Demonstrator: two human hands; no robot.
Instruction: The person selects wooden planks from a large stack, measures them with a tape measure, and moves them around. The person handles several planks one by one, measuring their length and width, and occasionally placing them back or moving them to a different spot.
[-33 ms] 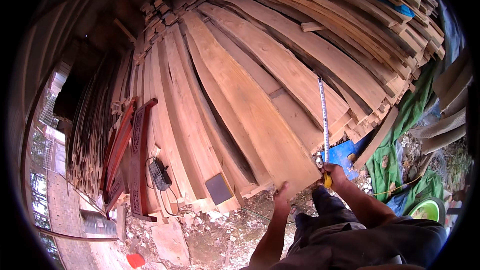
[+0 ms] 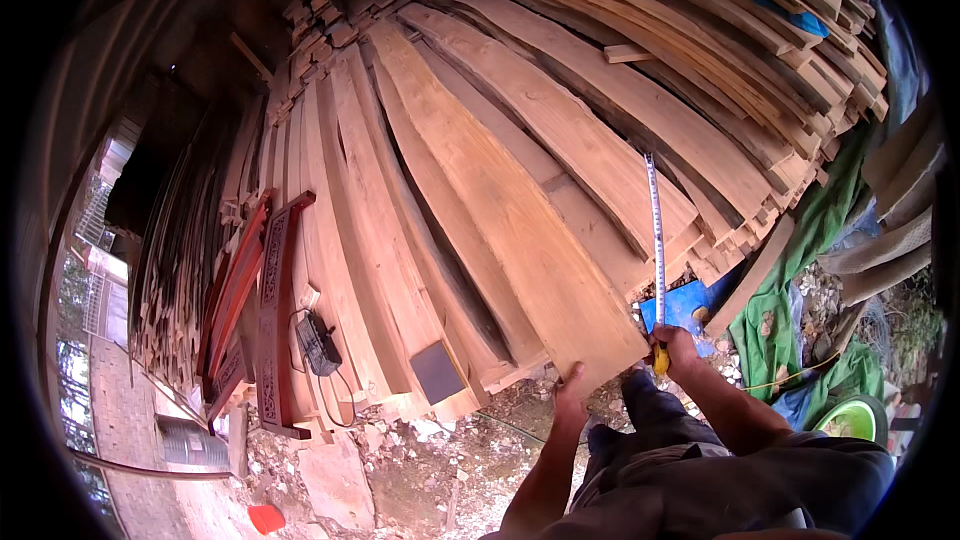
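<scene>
A long yellowish wooden plank (image 2: 520,240) lies lengthwise over the other boards, its near end by my body. My left hand (image 2: 570,387) grips the left corner of that near end, thumb on top and fingers hidden below. Just past its right corner, my right hand (image 2: 678,346) is closed around a yellow tape measure (image 2: 661,360). The white blade (image 2: 656,230) sticks straight out, away from me, and its free tip overlaps the boards to the right of the plank.
Rough boards (image 2: 360,240) fan out on both sides. At left lie red carved wooden pieces (image 2: 276,340), a black corded device (image 2: 318,345) and a dark flat square (image 2: 437,372). A blue sheet (image 2: 685,310) and green tarp (image 2: 785,290) lie at right; stones cover the ground.
The tape measure's blade and tip have shifted slightly to the right. The plank's near end and my left hand have also moved a little to the right.
</scene>
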